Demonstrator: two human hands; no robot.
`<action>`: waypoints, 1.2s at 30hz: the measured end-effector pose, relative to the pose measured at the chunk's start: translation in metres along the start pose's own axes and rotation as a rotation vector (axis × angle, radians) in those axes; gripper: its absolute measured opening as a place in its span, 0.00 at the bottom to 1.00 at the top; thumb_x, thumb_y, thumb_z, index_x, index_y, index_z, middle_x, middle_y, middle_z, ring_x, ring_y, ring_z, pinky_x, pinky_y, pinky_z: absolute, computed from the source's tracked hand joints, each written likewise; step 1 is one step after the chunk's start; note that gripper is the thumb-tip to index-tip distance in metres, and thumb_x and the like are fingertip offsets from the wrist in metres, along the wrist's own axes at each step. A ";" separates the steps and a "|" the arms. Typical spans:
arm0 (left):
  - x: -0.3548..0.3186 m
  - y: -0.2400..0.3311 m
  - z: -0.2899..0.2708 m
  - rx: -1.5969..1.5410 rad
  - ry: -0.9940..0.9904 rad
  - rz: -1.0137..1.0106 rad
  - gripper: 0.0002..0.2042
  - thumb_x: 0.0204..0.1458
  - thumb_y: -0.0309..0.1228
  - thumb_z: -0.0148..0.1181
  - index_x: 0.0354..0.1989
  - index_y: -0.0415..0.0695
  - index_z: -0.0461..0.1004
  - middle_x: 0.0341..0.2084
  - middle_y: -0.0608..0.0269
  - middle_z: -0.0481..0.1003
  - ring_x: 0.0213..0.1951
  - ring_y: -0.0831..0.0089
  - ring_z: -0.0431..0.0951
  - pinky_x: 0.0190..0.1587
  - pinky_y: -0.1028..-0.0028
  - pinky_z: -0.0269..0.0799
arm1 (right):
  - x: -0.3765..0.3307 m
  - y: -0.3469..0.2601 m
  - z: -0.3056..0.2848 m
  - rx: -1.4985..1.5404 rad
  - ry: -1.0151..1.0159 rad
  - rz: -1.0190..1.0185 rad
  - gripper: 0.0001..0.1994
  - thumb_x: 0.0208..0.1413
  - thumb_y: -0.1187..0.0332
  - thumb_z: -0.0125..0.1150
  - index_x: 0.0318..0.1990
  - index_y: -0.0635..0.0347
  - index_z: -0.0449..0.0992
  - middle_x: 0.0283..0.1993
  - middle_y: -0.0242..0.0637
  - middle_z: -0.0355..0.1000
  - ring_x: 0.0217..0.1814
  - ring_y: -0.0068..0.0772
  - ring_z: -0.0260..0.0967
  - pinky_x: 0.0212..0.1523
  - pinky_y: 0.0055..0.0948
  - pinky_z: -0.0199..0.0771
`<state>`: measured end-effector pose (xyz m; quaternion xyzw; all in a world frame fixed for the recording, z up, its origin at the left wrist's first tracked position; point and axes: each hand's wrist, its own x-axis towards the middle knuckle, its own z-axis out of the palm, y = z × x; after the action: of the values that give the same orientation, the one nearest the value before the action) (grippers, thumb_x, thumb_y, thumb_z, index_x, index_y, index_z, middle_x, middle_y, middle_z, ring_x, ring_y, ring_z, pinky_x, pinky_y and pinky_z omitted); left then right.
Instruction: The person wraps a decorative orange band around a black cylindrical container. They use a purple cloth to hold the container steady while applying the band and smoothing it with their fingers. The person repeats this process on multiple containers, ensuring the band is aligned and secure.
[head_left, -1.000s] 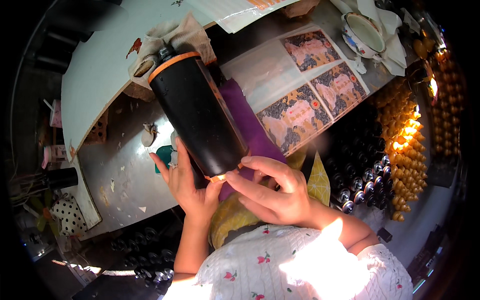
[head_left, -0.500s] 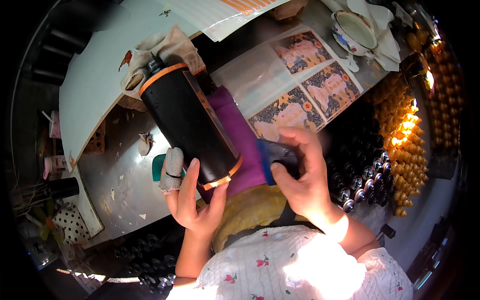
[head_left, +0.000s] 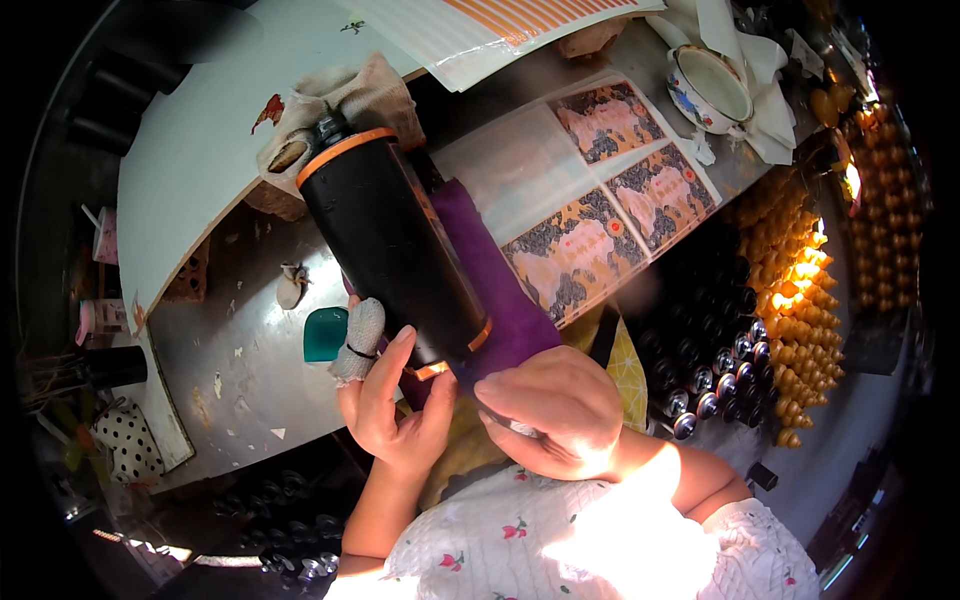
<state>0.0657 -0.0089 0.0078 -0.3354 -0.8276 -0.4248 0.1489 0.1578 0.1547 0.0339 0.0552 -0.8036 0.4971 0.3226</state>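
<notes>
The black bottle (head_left: 385, 240) lies aslant over the purple cloth (head_left: 505, 300), its neck by a bunched pale rag (head_left: 375, 90). Orange bands mark both its ends. The left hand (head_left: 400, 410) is partly open and has hold of the bottle's lower end: thumb against the lower band, fingers parted along the side. One finger wears a grey cloth wrap (head_left: 362, 338) tied with a dark band. The right hand (head_left: 560, 410) is curled just beside that end; whether it grips anything cannot be determined. A green piece (head_left: 325, 335) lies on the metal worktop (head_left: 245, 400) just left of the wrapped finger. A printed sheet (head_left: 595, 200) lies right of the cloth, near an enamel bowl (head_left: 692, 105).
</notes>
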 end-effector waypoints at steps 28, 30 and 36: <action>-0.053 -0.013 -0.008 -0.148 -0.099 -0.083 0.39 0.52 0.47 0.66 0.65 0.31 0.63 0.59 0.40 0.68 0.61 0.45 0.68 0.68 0.35 0.45 | 0.019 0.007 0.012 -0.390 -0.068 0.012 0.23 0.41 0.81 0.72 0.49 0.54 0.81 0.38 0.33 0.67 0.27 0.25 0.66 0.25 0.25 0.67; -0.054 -0.013 -0.007 -0.134 -0.122 -0.049 0.41 0.51 0.48 0.66 0.66 0.29 0.61 0.59 0.39 0.67 0.61 0.45 0.67 0.68 0.35 0.46 | 0.021 0.010 0.013 -0.401 -0.051 -0.047 0.22 0.40 0.79 0.74 0.47 0.54 0.83 0.38 0.32 0.69 0.25 0.24 0.65 0.24 0.24 0.65; -0.061 -0.006 -0.002 -0.196 -0.116 -0.119 0.41 0.51 0.46 0.67 0.66 0.28 0.60 0.58 0.37 0.67 0.61 0.39 0.65 0.68 0.36 0.47 | 0.028 0.006 0.013 -0.470 -0.134 -0.205 0.17 0.37 0.79 0.76 0.38 0.55 0.85 0.37 0.31 0.72 0.29 0.23 0.60 0.28 0.23 0.62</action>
<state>0.1063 -0.0388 -0.0269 -0.3228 -0.8078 -0.4914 0.0420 0.1268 0.1538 0.0415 0.0926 -0.9067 0.2570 0.3212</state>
